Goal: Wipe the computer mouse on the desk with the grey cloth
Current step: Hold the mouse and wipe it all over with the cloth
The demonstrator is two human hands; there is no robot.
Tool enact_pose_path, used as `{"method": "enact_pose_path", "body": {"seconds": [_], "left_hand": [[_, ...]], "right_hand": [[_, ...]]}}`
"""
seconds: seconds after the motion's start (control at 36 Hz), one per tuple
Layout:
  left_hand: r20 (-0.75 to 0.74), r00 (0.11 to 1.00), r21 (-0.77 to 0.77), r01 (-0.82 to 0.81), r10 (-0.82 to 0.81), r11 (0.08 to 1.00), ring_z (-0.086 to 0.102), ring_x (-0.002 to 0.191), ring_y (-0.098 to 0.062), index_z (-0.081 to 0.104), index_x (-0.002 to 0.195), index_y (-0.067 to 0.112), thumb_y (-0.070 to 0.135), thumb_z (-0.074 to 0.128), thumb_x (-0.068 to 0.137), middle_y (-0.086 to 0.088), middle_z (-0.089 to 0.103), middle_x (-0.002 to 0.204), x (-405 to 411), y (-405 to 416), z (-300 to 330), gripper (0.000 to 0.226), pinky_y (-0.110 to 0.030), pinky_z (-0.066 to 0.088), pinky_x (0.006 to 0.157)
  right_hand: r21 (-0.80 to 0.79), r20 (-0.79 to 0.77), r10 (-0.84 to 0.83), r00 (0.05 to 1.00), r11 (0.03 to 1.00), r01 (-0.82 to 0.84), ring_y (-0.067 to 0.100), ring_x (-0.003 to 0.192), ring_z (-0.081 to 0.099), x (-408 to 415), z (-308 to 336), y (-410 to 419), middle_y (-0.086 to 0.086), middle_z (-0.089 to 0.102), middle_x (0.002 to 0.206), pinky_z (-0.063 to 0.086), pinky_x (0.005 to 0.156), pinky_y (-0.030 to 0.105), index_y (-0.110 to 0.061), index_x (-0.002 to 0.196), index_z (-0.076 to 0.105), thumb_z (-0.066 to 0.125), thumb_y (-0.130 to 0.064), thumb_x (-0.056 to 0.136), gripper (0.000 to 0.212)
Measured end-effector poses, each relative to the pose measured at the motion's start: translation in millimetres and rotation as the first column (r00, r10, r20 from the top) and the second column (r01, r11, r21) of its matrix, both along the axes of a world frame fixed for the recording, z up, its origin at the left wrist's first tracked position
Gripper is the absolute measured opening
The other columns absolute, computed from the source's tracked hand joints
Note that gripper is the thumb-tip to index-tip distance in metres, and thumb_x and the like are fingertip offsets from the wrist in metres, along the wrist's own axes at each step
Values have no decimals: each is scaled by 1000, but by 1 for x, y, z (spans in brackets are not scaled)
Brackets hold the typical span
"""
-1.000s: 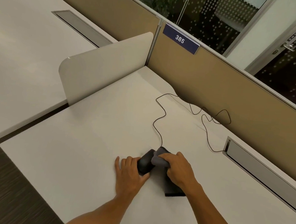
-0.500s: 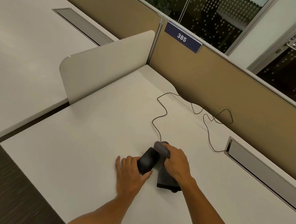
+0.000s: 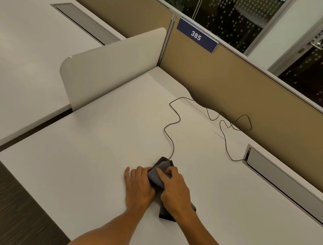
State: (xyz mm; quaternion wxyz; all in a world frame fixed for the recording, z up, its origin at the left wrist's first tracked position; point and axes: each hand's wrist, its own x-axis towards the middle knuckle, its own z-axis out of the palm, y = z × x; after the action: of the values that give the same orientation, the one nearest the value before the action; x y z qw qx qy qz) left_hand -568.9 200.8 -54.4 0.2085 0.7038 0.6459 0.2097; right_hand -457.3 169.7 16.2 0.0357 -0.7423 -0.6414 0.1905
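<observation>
Head cam: I saw R hand (image 3: 175,190) pinching soft grey cloth (image 3: 158,174) over rounded black mouse (image 3: 162,160); L hand (image 3: 139,185), at its 8 o'clock, fingers curled, steadied it on smooth white desk (image 3: 87,155).

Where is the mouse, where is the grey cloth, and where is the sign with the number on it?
mouse (image 3: 161,160), head view, on the dark front corner peeking out past the cloth.
grey cloth (image 3: 158,174), head view, on the fold draped over the mouse.
number sign (image 3: 196,36), head view, on the digits 385.

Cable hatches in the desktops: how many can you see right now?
2: one cable hatch on this desk, right of the hands; another on the neighbouring desk, far left. Others may lie out of view.
</observation>
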Motion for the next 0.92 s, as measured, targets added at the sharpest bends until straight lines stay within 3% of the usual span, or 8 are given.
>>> {"method": "enact_pose_path", "body": {"seconds": [0.22, 0.36, 0.42, 0.53, 0.67, 0.81, 0.92], "left_hand": [[10, 1000, -13, 13, -13, 1000, 59, 93, -18, 61, 106, 21, 38, 71, 74, 5, 61, 92, -3, 0, -2, 37, -49, 26, 117], [46, 999, -4, 25, -24, 1000, 58, 94, -19, 60, 105, 22, 41, 67, 73, 5, 60, 92, -4, 0, -3, 38, -49, 24, 118], [68, 998, -1, 13, -13, 1000, 59, 94, -19, 60, 106, 23, 42, 72, 71, 6, 60, 92, -4, 0, -3, 41, -50, 25, 118], [61, 998, 10, 1, -2, 1000, 57, 88, -16, 61, 105, 26, 66, 73, 63, 8, 59, 87, -3, -1, -3, 59, -48, 27, 116], [49, 999, 19, 3, -4, 1000, 56, 88, -15, 59, 105, 26, 71, 67, 64, 9, 59, 88, -4, -1, -5, 61, -47, 26, 117], [53, 999, 12, 9, -9, 1000, 56, 89, -16, 60, 103, 24, 62, 68, 69, 7, 59, 88, -4, -1, 0, 51, -48, 27, 117], [17, 1000, 12, 20, -20, 1000, 60, 90, -21, 62, 101, 21, 50, 75, 71, 2, 63, 89, -5, -2, 5, 44, -50, 29, 116]], "right_hand": [[-68, 171, 226, 959, 974, -217, 27, 110, 44, 5, 7, 0, 4, 39, 133, 47, 74, 34, -39, 137, 35, 52, -24, 94, 49], [-103, 237, 309, 921, 951, -293, 29, 115, 43, 17, 7, -6, 6, 37, 140, 52, 80, 39, -37, 138, 36, 50, -30, 98, 43], [-124, 251, 298, 921, 954, -275, 29, 117, 43, 25, 6, -10, 6, 36, 141, 53, 81, 39, -37, 138, 36, 50, -30, 98, 43], [-146, 264, 192, 945, 977, -157, 26, 120, 44, 50, 7, -22, 3, 37, 143, 53, 87, 33, -40, 137, 43, 52, -34, 97, 41], [-51, 239, 109, 965, 994, -100, 25, 121, 46, 59, 14, -22, 3, 41, 140, 51, 87, 31, -42, 137, 43, 57, -27, 93, 48], [-5, 298, 316, 901, 944, -329, 30, 115, 49, 32, 23, -1, 6, 46, 134, 57, 63, 36, -36, 129, 46, 64, -32, 87, 45], [-48, 365, 528, 767, 833, -551, 29, 108, 54, 20, 27, 19, 7, 50, 128, 56, 58, 34, -32, 124, 51, 77, -34, 79, 52]]}}
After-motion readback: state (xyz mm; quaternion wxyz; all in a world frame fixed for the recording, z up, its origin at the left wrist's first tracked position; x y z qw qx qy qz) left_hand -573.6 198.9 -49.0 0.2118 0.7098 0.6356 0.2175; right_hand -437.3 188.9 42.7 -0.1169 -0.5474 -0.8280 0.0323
